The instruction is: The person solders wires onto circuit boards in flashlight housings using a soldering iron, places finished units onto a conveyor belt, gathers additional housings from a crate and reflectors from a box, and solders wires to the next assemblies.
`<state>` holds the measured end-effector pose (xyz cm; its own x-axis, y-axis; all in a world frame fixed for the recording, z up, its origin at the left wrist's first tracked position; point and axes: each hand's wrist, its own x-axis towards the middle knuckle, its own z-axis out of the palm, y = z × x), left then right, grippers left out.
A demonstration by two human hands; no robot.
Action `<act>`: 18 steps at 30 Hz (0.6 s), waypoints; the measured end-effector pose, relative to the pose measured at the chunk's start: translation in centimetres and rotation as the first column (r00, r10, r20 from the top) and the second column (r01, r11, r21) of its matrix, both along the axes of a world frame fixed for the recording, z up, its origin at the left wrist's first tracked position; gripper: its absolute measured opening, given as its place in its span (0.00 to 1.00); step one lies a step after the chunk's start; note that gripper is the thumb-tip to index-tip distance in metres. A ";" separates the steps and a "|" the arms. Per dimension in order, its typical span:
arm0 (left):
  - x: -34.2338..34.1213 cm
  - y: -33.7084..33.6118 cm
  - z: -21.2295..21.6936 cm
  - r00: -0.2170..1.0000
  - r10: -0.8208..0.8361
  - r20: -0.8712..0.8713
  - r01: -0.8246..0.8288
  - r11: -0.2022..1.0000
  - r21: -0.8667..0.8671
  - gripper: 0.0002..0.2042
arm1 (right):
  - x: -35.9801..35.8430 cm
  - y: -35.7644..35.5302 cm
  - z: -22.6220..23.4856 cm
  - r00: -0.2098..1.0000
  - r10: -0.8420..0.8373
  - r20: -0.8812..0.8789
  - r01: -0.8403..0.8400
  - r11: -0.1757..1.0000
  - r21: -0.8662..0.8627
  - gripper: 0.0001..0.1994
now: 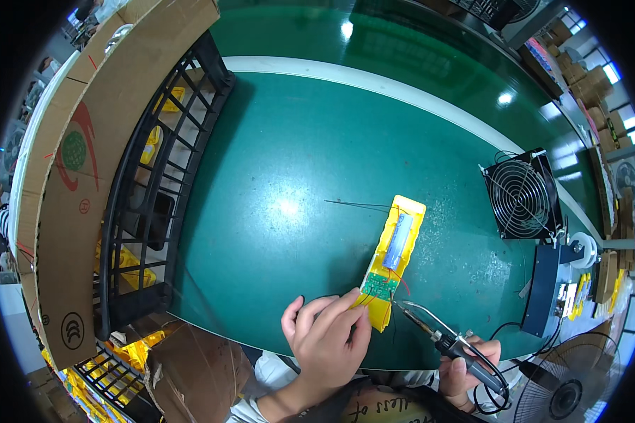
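A long yellow plastic housing (395,254) lies on the green table, with a grey cell in its middle and a small green circuit board (379,285) at its near end. Thin red and black wires run along it. My left hand (326,338) presses its fingertips on the housing's near end beside the board. My right hand (466,370) grips a black soldering iron (437,331), whose tip sits close to the board's right edge.
A black wire crate (155,183) with yellow parts stands at the left, flanked by cardboard boxes (70,190). At the right are a black cooling fan (521,196), a dark soldering station (547,282), a solder spool (584,250) and a floor fan (568,391).
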<state>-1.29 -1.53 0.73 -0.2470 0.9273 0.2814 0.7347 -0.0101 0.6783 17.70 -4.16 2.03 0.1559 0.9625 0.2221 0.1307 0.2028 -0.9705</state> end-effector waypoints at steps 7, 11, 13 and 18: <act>-0.8 0.2 1.3 0.992 -0.123 -0.007 0.122 0.992 -0.026 0.08 | 2.3 0.1 -0.9 0.985 -0.173 -0.006 0.173 0.985 0.016 0.18; -0.6 1.0 2.3 0.969 -0.246 -0.033 0.243 0.967 -0.078 0.19 | 3.8 1.0 -1.1 0.971 -0.239 -0.018 0.239 0.971 0.013 0.17; 0.0 1.0 2.8 0.955 -0.294 0.037 0.296 0.944 -0.147 0.19 | 4.5 0.9 -1.5 0.958 -0.285 -0.031 0.285 0.958 0.006 0.16; 0.1 2.1 3.8 0.942 -0.332 -0.054 0.307 0.915 -0.261 0.20 | 5.8 1.2 -3.3 0.946 -0.324 -0.020 0.323 0.946 -0.025 0.14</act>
<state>-1.17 0.59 4.54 0.0905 0.9950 0.0428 0.7812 -0.0976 0.6166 23.51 -3.00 -1.26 0.4645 0.8639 0.1945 0.1626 0.1327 -0.9777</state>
